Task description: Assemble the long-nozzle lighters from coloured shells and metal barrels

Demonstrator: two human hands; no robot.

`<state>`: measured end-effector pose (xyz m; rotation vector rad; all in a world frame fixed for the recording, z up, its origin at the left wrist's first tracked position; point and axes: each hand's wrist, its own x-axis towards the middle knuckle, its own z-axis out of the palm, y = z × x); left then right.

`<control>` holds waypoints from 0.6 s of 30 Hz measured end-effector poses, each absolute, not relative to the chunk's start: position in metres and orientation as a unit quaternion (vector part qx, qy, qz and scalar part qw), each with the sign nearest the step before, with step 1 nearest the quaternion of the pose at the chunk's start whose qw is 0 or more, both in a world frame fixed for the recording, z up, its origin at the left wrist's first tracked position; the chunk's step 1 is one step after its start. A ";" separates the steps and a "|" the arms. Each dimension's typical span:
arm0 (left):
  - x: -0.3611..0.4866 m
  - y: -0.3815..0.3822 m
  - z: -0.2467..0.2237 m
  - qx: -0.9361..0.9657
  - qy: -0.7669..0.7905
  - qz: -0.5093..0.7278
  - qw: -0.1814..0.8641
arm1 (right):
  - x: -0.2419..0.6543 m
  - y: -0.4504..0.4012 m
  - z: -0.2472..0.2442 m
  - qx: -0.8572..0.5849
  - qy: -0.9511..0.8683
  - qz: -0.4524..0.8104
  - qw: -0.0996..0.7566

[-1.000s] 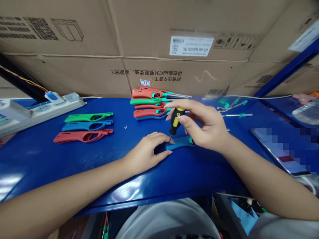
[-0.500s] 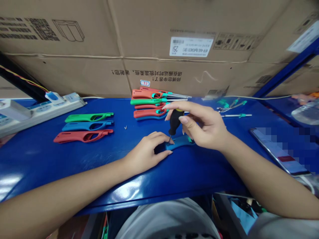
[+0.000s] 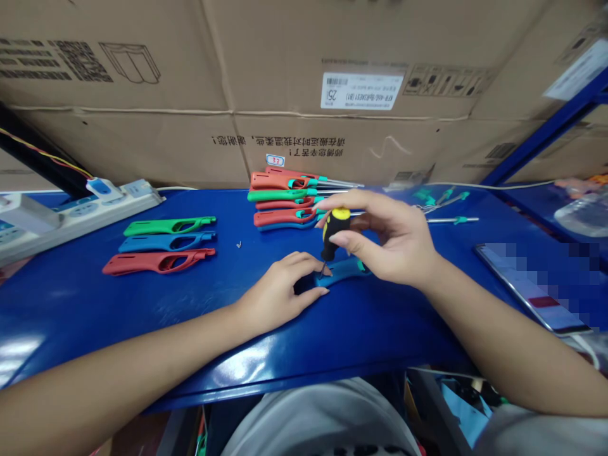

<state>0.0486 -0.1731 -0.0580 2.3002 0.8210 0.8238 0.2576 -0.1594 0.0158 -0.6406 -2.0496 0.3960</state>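
Note:
My left hand (image 3: 282, 292) rests on the table with thumb and fingers closed on the handle end of a blue lighter (image 3: 346, 271), which lies flat. In my right hand (image 3: 389, 237) is a short black and yellow screwdriver (image 3: 335, 233), held between thumb and fingers. Its shaft points down, with the tip at the blue lighter's end near my left fingertips. The lighter's teal part shows under my right hand; its far end is hidden. Tiny screws (image 3: 239, 244) lie left of my hands.
At the left are green (image 3: 156, 226), blue (image 3: 152, 241) and red (image 3: 137, 262) casings beside a power strip (image 3: 109, 206). Several lighters (image 3: 278, 218) with metal rods lie behind my hands. Metal rods with teal parts (image 3: 460, 220) and a phone (image 3: 536, 291) are at the right. Cardboard (image 3: 285, 82) stands behind.
The fingers of my right hand have shifted around the screwdriver, and more of its yellow top now shows. My left hand and the blue lighter have stayed in place.

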 end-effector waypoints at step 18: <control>0.049 -0.173 -0.058 0.860 0.302 0.305 0.276 | 0.260 -0.154 0.015 -0.226 -0.853 0.057 0.467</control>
